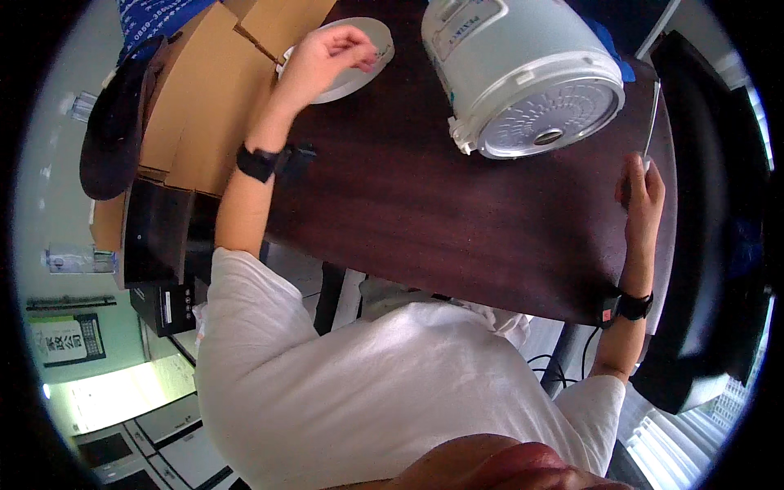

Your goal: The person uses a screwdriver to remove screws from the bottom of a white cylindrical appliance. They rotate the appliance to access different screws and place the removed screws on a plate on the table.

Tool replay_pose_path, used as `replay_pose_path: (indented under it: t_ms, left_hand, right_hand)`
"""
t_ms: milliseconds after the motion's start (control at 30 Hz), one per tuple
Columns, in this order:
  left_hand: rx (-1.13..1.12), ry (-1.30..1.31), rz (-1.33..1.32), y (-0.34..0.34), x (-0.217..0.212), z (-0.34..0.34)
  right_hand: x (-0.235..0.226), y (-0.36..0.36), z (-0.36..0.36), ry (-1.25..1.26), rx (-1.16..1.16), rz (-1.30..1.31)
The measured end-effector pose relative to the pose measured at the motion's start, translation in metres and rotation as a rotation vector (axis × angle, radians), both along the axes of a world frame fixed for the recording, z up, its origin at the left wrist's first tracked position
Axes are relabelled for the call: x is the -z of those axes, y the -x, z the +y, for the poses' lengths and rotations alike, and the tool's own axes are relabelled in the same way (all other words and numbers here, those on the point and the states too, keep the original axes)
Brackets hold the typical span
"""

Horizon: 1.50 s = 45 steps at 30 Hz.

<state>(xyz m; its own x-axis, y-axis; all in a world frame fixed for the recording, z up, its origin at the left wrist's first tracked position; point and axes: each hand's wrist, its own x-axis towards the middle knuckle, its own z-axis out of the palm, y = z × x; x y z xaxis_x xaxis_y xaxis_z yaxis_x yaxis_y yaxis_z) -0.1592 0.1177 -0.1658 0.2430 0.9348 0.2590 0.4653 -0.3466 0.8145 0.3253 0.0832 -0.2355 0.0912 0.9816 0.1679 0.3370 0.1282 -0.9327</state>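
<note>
A white rice cooker [514,57] lies tipped on the dark table, its round metal underside [563,110] with slots and a central hole turned toward me. My left hand [333,59] is over a round white dish-like cover [377,41] at the far left of the table. Its fingers are curled in toward the thumb; whether something small is between them is hidden. At the table's right edge, my right hand [643,194] is wrapped round what looks like a screwdriver [652,122]. The long thin metal shaft points away from me, and the handle is mostly covered by the fingers.
An open cardboard box [204,106] stands along the left side of the table [392,212]. A dark chair-like piece [702,245] is close by on the right. Black cables [555,371] hang below the near edge. Blue material [608,45] shows behind the cooker.
</note>
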Motion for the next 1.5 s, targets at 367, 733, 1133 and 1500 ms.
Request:
replay_pose_path:
  t_ms: [367,733,1133,1500]
  left_hand:
    - [-0.258,0.251,0.431,0.115,0.01,0.068]
    - [-0.399,0.11,0.477,0.104,0.013,0.073]
    - [0.141,-0.623,0.467,-0.092,-0.033,-0.075]
    - [0.275,-0.685,0.413,-0.13,-0.04,-0.022]
  right_hand:
    - [0.001,0.001,0.002,-0.015,-0.022,-0.004]
    - [-0.005,0.004,-0.001,-0.033,-0.017,0.037]
    - [-0.01,0.008,-0.002,-0.025,-0.002,-0.001]
    - [-0.006,0.008,0.002,-0.069,0.087,0.157]
